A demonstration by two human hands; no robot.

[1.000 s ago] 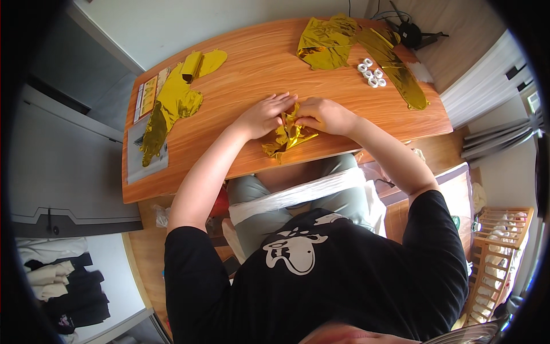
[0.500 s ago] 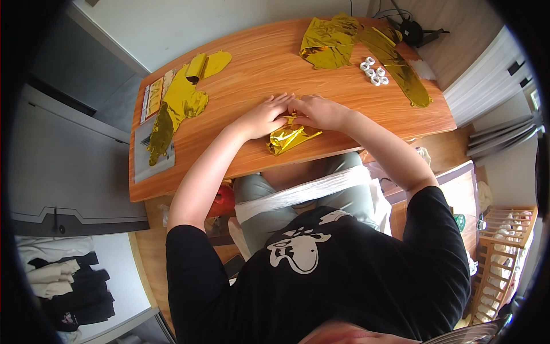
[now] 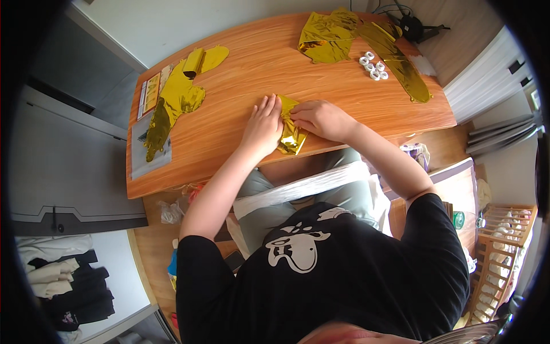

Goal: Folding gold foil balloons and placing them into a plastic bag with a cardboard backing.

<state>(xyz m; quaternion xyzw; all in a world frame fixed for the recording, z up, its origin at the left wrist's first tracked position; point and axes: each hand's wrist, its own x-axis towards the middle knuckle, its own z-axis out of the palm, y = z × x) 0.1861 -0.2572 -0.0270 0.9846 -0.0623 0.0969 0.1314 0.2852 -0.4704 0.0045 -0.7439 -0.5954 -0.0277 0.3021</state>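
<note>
A flat gold foil balloon (image 3: 293,141), folded into a narrow strip, lies near the table's front edge in front of me. My left hand (image 3: 264,126) rests along its left edge, palm down and fingers stretched out. From the right, my right hand (image 3: 327,120) reaches onto the foil with bent fingers closed at its edge. The fingertips partly cover the middle of the strip. Its far end shows beyond my hands, and the shiny, creased near end is in view.
More flat gold foil balloons lie at the left (image 3: 182,92), far right (image 3: 327,37) and along the right side (image 3: 401,60). Several small white rolls (image 3: 373,67) sit near the right ones. Printed sheets (image 3: 150,94) lie at the left edge, and a black stand (image 3: 413,28) is behind.
My hands have moved apart from above the foil to either side of it. The foil now lies as a longer, more upright strip. My left hand has flattened beside it.
</note>
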